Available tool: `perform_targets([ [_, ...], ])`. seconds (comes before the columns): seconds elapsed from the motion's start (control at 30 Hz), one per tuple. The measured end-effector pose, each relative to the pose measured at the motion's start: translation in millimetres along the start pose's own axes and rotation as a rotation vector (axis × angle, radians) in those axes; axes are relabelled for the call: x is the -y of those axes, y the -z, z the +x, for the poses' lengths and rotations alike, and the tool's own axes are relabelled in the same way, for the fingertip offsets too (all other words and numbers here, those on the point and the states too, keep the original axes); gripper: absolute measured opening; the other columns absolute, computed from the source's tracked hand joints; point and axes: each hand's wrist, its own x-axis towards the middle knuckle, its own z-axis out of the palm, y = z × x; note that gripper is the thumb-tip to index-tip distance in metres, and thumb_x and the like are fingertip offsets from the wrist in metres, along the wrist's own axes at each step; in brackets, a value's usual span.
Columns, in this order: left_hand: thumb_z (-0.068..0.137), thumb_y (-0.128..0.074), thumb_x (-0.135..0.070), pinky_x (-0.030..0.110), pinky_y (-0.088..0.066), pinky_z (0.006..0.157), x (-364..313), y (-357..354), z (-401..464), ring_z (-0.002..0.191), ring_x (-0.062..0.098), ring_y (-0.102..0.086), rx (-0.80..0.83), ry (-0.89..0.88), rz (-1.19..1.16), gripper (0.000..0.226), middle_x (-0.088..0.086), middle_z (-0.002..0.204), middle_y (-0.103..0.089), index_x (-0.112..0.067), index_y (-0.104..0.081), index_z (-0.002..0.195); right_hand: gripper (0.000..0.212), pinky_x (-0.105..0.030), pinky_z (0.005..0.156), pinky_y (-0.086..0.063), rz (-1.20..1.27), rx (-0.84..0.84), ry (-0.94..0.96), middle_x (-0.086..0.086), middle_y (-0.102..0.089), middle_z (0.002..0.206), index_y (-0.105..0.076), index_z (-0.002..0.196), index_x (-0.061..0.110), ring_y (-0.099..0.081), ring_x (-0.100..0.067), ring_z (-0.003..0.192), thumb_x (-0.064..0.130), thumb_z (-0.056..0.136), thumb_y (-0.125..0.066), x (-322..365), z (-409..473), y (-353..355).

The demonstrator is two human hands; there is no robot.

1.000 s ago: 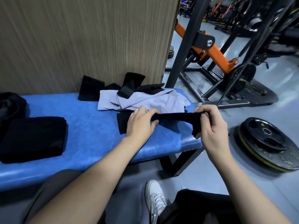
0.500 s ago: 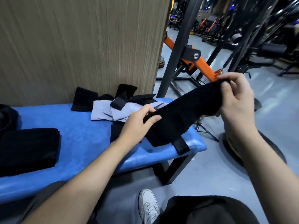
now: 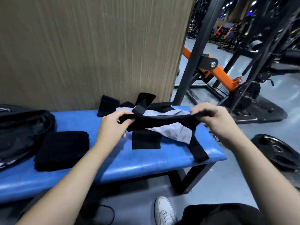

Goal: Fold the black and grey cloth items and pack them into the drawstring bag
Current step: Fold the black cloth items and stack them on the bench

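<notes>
Over the blue bench (image 3: 146, 161) I hold a long black cloth strip (image 3: 162, 121) stretched level between both hands. My left hand (image 3: 113, 125) pinches its left end, my right hand (image 3: 215, 120) grips its right end. A strap tail (image 3: 198, 150) hangs from the right end onto the bench. Under it lie a grey cloth (image 3: 172, 132) and a flat black piece (image 3: 146, 142). More black pieces (image 3: 108, 106) sit by the wall. A folded black cloth (image 3: 61, 150) lies to the left, beside the black drawstring bag (image 3: 21, 132).
A wood-grain wall panel (image 3: 90, 51) stands behind the bench. A black and orange gym rack (image 3: 217, 70) is at the right, with a weight plate (image 3: 276, 151) on the floor. My white shoe (image 3: 164, 210) is below the bench's front edge.
My right hand came down from its raised position, bringing the strip from a slant to level over the grey cloth. The view shifted right to left along the bench.
</notes>
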Motion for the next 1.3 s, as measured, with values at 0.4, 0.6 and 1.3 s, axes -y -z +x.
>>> perform_targets([
  [0.4,0.079,-0.080,-0.020,0.023,-0.045,0.096,74.7,66.9,-47.3,0.107,-0.003,-0.055,0.542,-0.130,0.554,0.020,-0.022,0.118,-0.055,-0.030,-0.063,0.082,0.068,-0.004,0.090,-0.035,-0.431,0.435,-0.030,-0.003,-0.051,0.120,-0.067,0.065,0.035,-0.053,-0.005,0.115,-0.029,0.066,-0.042,-75.7,-11.2,-89.7],
  [0.6,0.076,-0.069,-0.061,0.020,-0.041,0.092,72.5,65.0,-58.7,0.109,-0.008,-0.047,0.539,-0.038,0.566,0.028,-0.031,0.120,-0.046,-0.038,-0.063,0.090,0.055,-0.020,0.082,-0.040,-0.494,0.460,-0.132,0.002,-0.041,0.106,-0.059,0.087,0.031,-0.050,-0.008,0.087,-0.019,0.070,-0.043,-74.1,-24.7,-92.9],
  [1.3,0.093,-0.060,-0.020,0.029,-0.048,0.078,71.0,42.7,-60.9,0.087,0.011,-0.056,0.272,0.252,0.260,0.023,-0.013,0.104,-0.060,-0.040,-0.061,0.104,0.056,-0.044,0.085,-0.055,0.213,0.315,-0.538,-0.028,-0.063,0.120,-0.063,0.113,0.026,-0.068,-0.031,0.088,-0.017,0.078,-0.065,-59.2,-28.3,-107.3],
])
